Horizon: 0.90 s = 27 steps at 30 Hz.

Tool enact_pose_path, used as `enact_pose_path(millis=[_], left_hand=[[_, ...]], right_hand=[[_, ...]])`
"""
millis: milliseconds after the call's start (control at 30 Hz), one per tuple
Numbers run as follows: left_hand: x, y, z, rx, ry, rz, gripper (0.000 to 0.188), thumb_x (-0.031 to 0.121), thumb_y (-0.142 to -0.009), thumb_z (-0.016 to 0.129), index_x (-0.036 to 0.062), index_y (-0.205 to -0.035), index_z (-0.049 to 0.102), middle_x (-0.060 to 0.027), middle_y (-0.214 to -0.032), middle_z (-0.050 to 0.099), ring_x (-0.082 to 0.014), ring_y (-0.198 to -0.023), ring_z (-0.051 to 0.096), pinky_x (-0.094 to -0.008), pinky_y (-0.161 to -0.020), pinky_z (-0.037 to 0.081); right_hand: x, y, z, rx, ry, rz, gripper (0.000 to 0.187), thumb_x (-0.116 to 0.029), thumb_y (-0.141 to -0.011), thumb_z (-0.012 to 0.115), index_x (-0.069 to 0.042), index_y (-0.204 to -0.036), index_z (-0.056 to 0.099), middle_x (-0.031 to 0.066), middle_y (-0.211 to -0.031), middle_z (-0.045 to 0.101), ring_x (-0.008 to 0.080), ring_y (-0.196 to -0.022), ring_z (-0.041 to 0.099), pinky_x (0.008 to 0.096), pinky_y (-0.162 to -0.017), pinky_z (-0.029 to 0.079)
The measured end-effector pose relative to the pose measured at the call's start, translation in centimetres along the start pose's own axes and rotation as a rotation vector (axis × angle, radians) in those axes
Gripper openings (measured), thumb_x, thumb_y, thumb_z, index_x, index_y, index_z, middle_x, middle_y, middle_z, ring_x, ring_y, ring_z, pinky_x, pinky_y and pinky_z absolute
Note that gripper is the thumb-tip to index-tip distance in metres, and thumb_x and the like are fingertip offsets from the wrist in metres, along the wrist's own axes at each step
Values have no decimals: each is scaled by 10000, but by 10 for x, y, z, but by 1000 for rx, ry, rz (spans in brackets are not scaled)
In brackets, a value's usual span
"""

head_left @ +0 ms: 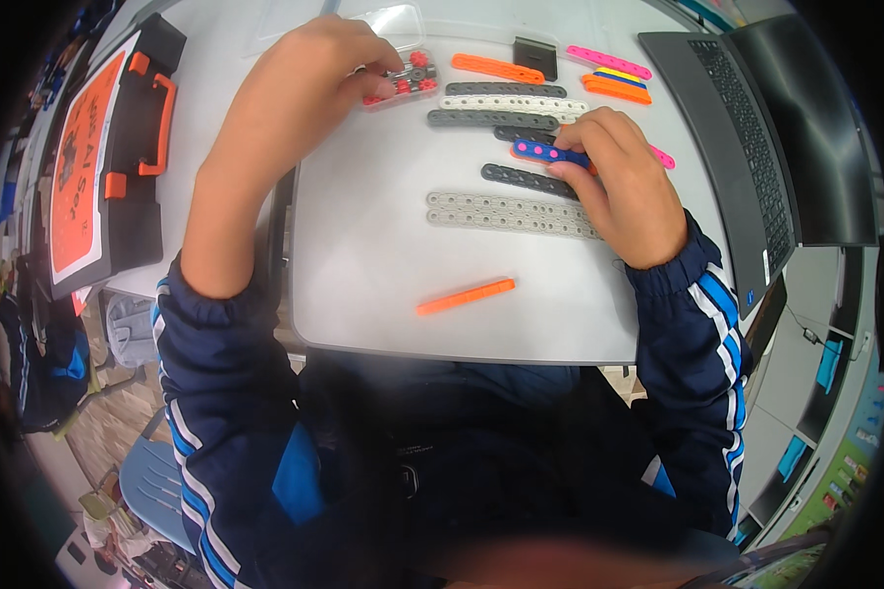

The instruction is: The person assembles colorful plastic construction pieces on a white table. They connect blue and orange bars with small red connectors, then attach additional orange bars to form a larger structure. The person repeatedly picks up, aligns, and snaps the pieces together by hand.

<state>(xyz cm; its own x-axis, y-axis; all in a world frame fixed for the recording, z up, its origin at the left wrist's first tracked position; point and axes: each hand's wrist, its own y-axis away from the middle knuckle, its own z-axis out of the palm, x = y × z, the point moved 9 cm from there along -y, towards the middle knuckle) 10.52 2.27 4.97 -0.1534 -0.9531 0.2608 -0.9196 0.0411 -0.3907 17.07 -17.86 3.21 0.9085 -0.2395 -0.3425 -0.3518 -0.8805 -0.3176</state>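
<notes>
My left hand (334,69) reaches over a small clear plastic box (426,94) of red and dark small parts. Its fingers and thumb are bent down in a pinch among these parts, and whatever is between the tips is hidden. Between the thumb and fingers of my right hand (624,182) is a short blue beam (538,150) with pink pegs along its face. An orange edge shows just beneath the blue beam. Dark grey beams (521,180) lie close under this hand, and its lower side is over the end of light grey beams (501,212).
A lone orange beam (466,295) lies near the table's front edge. Farther back are white (511,103), orange (497,68) and pink beams (609,62), and a small black piece (535,59). A laptop (746,147) stands at right, a black-and-orange case (118,157) at left.
</notes>
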Motion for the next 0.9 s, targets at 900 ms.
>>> enact_pose_path(millis=[900], left_hand=[[24,-5,-5,96,-107,-8,70,55,-877,687,48,-947,698,-66,-1147,642,-273,-1096,563,-369,-923,485]], right_hand=[[4,-1,0,-11,-35,28,245,25,-801,712,-31,-1001,581,118,-977,567,322,-954,548,402,-834,459]])
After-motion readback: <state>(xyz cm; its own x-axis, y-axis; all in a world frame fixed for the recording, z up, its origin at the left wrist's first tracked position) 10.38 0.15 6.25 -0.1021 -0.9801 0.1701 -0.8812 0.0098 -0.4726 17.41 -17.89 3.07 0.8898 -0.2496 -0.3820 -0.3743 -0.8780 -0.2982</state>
